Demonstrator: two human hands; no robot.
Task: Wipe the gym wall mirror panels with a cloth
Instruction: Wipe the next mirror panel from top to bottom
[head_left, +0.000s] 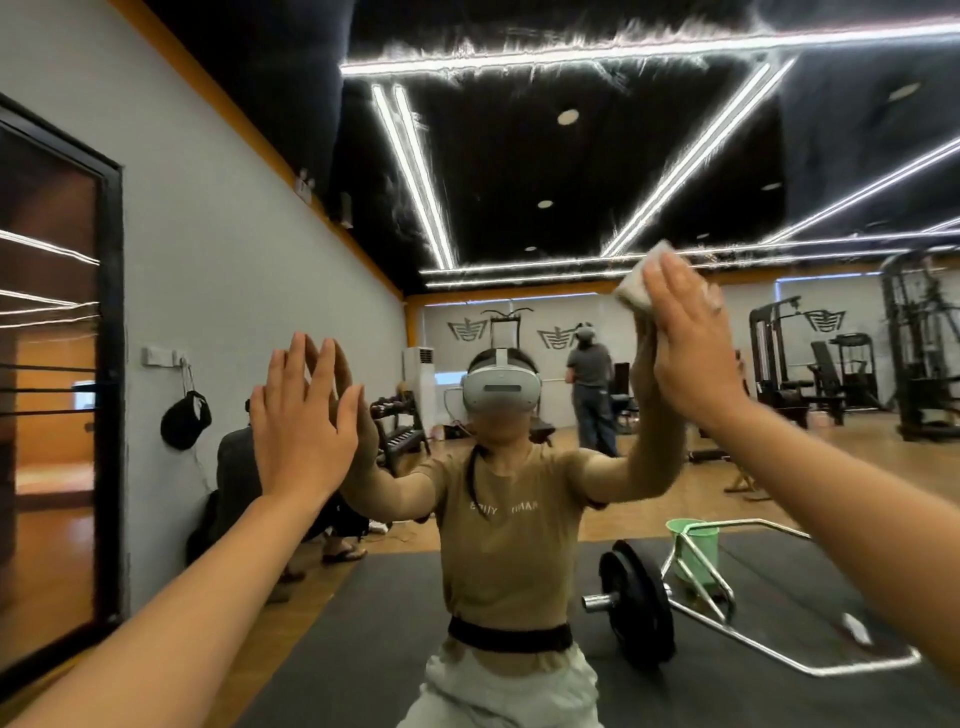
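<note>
Wood floor (644, 514) seen in mirror, with a black mat (363, 623) laid over its near part. On mat: chrome trap bar (769, 639) loaded with black plate (636, 605); green bucket (693, 551) stands just behind the bar.

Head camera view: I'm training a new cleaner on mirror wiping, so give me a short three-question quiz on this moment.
1. True or false: the left hand holds the cloth.
2. What presses the cloth against the mirror? A) the right hand B) a squeegee C) both hands
3. Fill in: reflected in the mirror, beside the barbell plate, stands a green ____.

Key: 1 false, it lies flat and bare on the glass. 2 A. 3 bucket.
</note>
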